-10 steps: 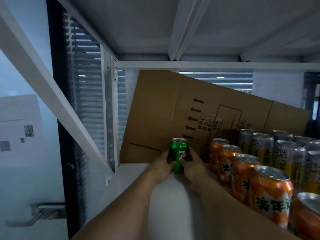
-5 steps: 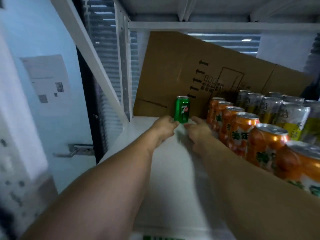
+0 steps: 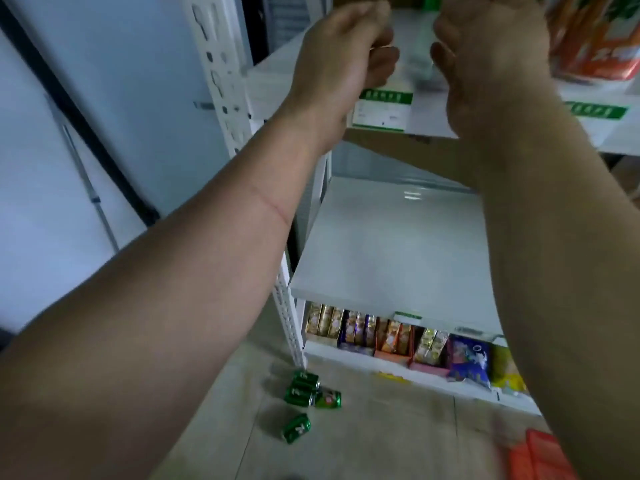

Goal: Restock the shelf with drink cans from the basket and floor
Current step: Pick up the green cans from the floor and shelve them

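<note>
My left hand [image 3: 343,53] and my right hand [image 3: 485,57] are raised side by side in front of the upper shelf's edge [image 3: 426,123]. Both have curled fingers and hold nothing. Orange drink cans [image 3: 595,36] stand on that shelf at the top right, blurred. Down on the floor by the rack's post, several green cans [image 3: 304,393] lie on their sides, one [image 3: 296,427] a little apart and nearer to me. A corner of the red basket [image 3: 540,455] shows at the bottom right, below my right forearm.
A bare white middle shelf [image 3: 398,244] sits below my hands. The bottom shelf holds rows of snack boxes and bags [image 3: 398,336]. The white perforated post [image 3: 221,81] runs down the left side of the rack, with a pale wall to its left.
Both hands have let go of the green can at the back of the upper shelf and drawn back to its front edge. My view has tilted down to the floor.
</note>
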